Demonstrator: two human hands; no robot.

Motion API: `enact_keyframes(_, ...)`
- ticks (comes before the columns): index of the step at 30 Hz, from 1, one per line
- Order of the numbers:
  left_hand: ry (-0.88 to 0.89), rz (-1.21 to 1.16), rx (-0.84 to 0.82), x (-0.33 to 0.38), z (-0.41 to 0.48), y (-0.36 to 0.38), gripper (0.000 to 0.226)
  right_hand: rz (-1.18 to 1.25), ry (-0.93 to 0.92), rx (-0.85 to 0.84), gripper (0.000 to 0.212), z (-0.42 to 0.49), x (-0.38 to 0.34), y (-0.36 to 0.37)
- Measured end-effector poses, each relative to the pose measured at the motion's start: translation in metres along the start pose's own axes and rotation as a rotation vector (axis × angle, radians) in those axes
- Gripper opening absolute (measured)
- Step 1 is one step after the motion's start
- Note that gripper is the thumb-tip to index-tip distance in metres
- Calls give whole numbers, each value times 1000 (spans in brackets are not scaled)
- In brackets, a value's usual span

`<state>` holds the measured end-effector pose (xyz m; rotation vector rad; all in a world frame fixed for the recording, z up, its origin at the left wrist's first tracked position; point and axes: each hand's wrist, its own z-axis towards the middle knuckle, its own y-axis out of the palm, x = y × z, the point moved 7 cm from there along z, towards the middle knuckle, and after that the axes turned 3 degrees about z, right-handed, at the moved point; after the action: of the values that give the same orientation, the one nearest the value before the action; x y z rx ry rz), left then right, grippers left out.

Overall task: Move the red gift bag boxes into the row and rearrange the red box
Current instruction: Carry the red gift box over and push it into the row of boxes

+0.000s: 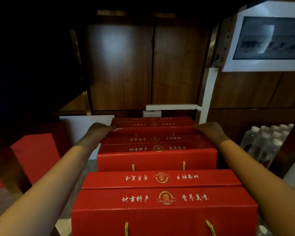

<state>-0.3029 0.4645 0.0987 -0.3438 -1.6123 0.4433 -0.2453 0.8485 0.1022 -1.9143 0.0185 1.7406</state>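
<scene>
Three red gift bag boxes with gold lettering and gold cord handles stand in a row running away from me. The nearest box (163, 206) fills the bottom centre, the middle box (157, 155) sits behind it, and the far box (153, 124) is against the wooden wall. My left hand (99, 129) grips the far box's left end and my right hand (207, 129) grips its right end. Both forearms reach past the two nearer boxes. Fingertips are hidden behind the box's edges.
A white board (85, 126) leans at the left behind the far box. A red surface (34, 150) lies at far left beside a dark wooden post. Shrink-wrapped water bottles (266, 142) stand at right. A white electrical panel (266, 40) hangs on the wall above.
</scene>
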Motion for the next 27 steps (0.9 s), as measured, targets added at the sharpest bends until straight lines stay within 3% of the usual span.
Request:
enact_keyframes(10,2,58,-13,3,-3,2,41,-2,72,10,38,-7,5,-3)
enact_keyframes(22,79,455,-72,20,-22,-2,38,-76,161,-9,57,-37,1,-8)
enact_keyframes(27,135,705,-63,35,-41,-9,42,-220,161,-82,49,-59,-16,-13)
